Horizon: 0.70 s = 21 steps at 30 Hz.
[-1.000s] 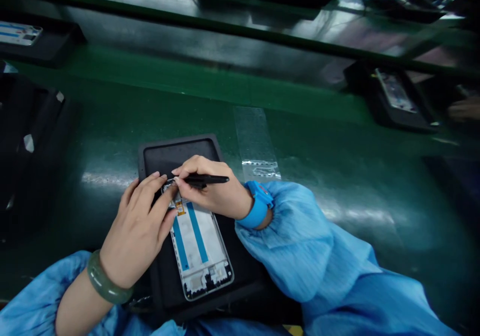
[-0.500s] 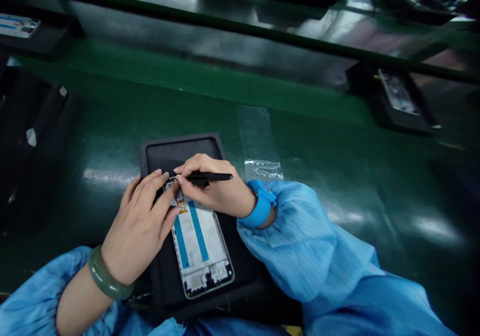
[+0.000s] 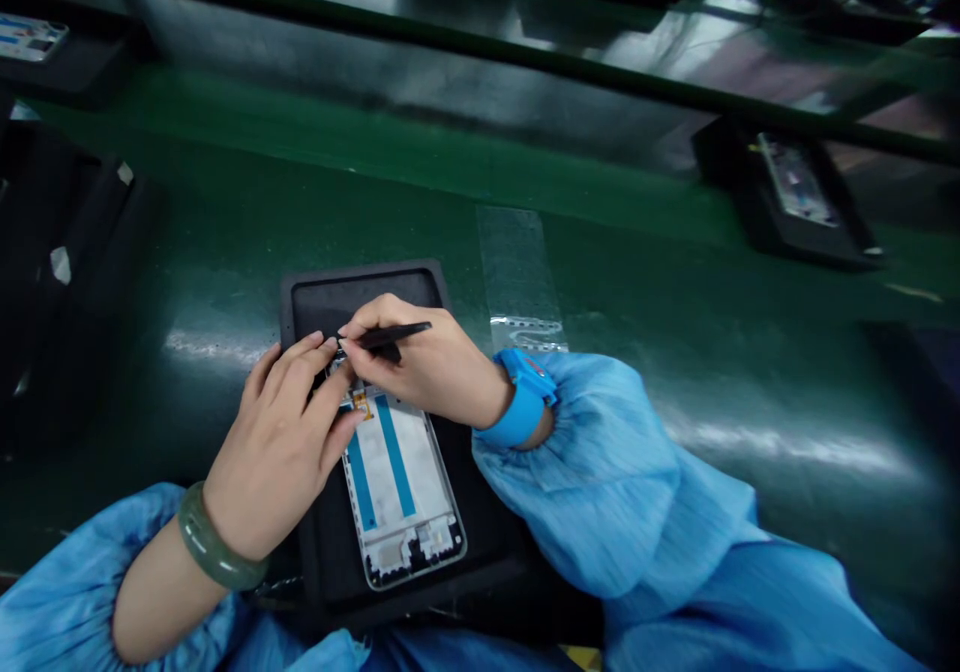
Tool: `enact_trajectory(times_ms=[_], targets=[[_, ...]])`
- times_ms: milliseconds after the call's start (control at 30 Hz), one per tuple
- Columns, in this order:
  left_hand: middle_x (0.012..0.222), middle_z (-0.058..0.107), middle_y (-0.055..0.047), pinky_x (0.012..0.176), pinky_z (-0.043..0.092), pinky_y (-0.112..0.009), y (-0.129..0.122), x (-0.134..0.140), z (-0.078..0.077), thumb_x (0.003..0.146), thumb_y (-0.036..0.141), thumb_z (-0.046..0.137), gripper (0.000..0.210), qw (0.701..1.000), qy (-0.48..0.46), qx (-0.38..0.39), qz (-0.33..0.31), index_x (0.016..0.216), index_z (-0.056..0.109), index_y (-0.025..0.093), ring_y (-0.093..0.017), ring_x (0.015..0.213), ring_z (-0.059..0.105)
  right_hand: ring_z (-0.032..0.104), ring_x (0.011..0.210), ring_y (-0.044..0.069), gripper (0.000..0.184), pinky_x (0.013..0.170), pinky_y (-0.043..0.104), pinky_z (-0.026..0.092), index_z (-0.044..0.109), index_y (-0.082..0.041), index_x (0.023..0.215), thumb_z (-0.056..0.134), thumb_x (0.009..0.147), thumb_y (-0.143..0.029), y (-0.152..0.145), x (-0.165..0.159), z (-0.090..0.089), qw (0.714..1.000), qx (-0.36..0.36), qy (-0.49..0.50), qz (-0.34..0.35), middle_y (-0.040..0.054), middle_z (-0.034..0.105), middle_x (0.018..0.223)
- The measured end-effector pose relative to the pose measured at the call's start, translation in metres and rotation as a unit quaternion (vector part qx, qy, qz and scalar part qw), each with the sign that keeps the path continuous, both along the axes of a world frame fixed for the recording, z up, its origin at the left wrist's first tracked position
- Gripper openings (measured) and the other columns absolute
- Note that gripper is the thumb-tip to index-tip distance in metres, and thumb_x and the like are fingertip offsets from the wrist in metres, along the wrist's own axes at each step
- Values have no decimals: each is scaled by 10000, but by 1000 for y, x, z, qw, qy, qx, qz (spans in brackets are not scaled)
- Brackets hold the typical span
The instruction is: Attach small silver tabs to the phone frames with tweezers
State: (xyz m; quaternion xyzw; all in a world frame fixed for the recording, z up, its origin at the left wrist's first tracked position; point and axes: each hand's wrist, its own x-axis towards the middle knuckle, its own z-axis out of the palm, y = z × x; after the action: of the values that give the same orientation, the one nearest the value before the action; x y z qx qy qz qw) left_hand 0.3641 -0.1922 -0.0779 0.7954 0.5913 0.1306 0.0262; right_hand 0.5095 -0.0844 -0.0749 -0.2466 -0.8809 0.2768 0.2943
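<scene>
A phone frame (image 3: 414, 467) with a white back panel and blue strips lies in a black tray (image 3: 360, 274), its upper end partly hidden by my hands. My left hand (image 3: 281, 432) rests over its upper left edge, fingers spread and stretched, index fingertip and thumb touching it. Between the fingertips of my right hand (image 3: 435, 362) is a slim black pen-like tool (image 3: 394, 336), slanting down to the frame's upper end. The tool's tip is too small to make out. An orange flex cable (image 3: 363, 405) shows just below my fingers.
A clear plastic bag (image 3: 519, 262) lies on the green table behind my right hand. Black trays with phone parts stand at the far left (image 3: 97, 72) and far right (image 3: 844, 237). Dark trays (image 3: 56, 332) sit at the left, below a raised ledge along the back.
My right hand and the black tool have moved slightly up and left, and the tool has tilted. My left hand stays on the phone frame.
</scene>
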Motion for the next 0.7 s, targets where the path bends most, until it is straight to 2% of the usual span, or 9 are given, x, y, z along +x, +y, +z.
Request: enact_trajectory(times_ms=[167,400,600,700], targets=[[1197,501,-152,989,389,-500,1,0,2,901,275,440,344,1000,9,-1,7,1203,475,113,-293,1214,417,612,725,115,48,632,226,470,505,-174,884,485,857,-207,7,-7,3,999,19,-30,20,19,612,851],[1210,504,-141,992,390,-473,1,-1,2,906,297,429,369,1000,11,0,15,1232,454,127,-273,1212,425,590,644,86,20,609,193,458,520,-174,843,516,827,-185,9,-3,2,1000,10,18,4,-2,599,799],[1207,501,-151,988,394,-474,1,0,3,903,303,432,371,1000,14,-2,17,1218,464,109,-281,1202,427,593,685,91,43,609,194,441,517,-167,873,511,833,-183,7,-7,-4,997,66,28,-14,-8,607,822],[1200,506,-150,980,403,-470,1,-1,3,903,309,433,376,1000,14,-2,21,1222,459,111,-279,1191,436,578,644,75,48,594,179,435,518,-158,851,536,807,-159,6,-8,-5,997,67,43,-18,-21,595,783]])
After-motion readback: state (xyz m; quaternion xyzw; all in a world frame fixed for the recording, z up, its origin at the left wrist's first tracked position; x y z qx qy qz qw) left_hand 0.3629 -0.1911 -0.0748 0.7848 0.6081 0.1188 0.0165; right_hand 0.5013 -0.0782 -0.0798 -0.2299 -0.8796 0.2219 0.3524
